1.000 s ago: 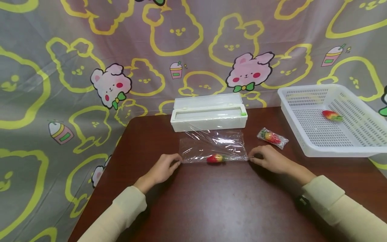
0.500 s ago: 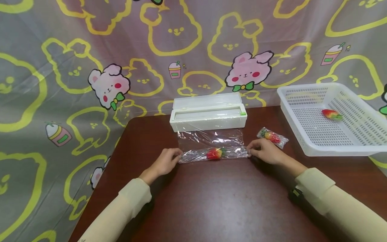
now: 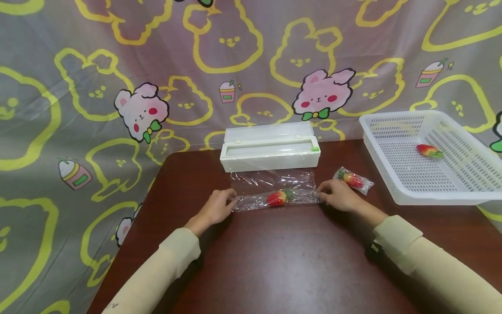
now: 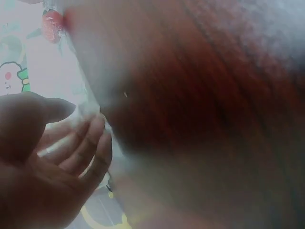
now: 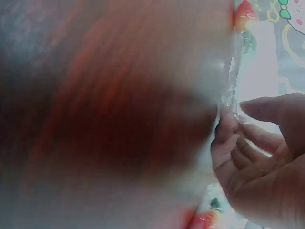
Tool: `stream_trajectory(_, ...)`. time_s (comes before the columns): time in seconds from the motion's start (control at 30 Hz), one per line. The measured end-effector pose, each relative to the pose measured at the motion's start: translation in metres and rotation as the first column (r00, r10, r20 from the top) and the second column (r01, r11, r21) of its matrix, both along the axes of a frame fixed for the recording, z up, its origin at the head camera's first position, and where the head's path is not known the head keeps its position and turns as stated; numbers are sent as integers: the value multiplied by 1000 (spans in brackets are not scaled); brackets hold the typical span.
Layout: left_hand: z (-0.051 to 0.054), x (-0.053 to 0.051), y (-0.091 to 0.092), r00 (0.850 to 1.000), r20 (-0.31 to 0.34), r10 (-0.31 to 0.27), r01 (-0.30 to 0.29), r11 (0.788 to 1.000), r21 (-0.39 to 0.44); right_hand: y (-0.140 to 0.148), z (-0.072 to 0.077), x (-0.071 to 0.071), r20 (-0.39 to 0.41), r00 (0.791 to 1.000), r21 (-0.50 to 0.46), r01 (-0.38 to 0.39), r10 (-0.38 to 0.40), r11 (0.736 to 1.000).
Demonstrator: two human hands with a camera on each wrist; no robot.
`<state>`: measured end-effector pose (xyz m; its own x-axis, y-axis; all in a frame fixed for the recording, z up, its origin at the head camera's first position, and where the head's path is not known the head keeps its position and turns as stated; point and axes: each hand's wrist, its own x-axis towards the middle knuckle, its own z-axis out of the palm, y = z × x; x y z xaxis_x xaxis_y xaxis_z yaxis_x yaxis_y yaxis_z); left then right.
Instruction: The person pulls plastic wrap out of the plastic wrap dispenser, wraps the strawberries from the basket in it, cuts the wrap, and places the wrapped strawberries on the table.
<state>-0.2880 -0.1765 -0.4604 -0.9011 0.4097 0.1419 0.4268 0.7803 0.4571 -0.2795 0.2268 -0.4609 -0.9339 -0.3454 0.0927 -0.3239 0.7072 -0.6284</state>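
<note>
Strawberry rolled in clear film, a hand at each end.
Left hand [image 3: 215,207] and right hand [image 3: 338,196] pinch opposite ends of the clear film [image 3: 251,202]; the rolled strawberry [image 3: 276,198] lies between them, on the table [image 3: 282,261]. Film runs back to the white dispenser box [image 3: 270,163], lid raised. White basket [image 3: 445,199], right: one red-and-yellow strawberry [image 3: 429,151] inside. Wrapped strawberry [image 3: 354,179] lies outside, near its wall.

Grey bunny-print backdrop [image 3: 172,61], brown table [image 3: 235,244], pale glare [image 3: 286,261]
</note>
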Motion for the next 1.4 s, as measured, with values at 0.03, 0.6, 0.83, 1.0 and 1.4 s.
stream_trajectory(0.03, 2, 2, -1, 1000, -19, 18, -18, 1000, -19, 0, 1, 1, -22, 1000, 24, 13, -12, 1000)
stream_trajectory(0.6, 6, 13, 66, 991, 65, -114, 120, 988, -96, -63, 9, -5, -59, 987, 79, -143, 148, 987)
stream_trajectory(0.83, 4, 10, 35, 996, 83, -44, 55, 989, -135, -39, 1, -6, -25, 994, 134, -106, 110, 985)
stream_trajectory(1.0, 14, 13, 22, 999, 48, -14, 22, 988, -156, -28, 16, -4, -50, 996, 227, -62, 75, 972)
stream_trajectory(1.4, 10, 15, 35, 985, 59, -162, 170, 968, -186, -42, 6, -6, -86, 973, 155, -197, 212, 968)
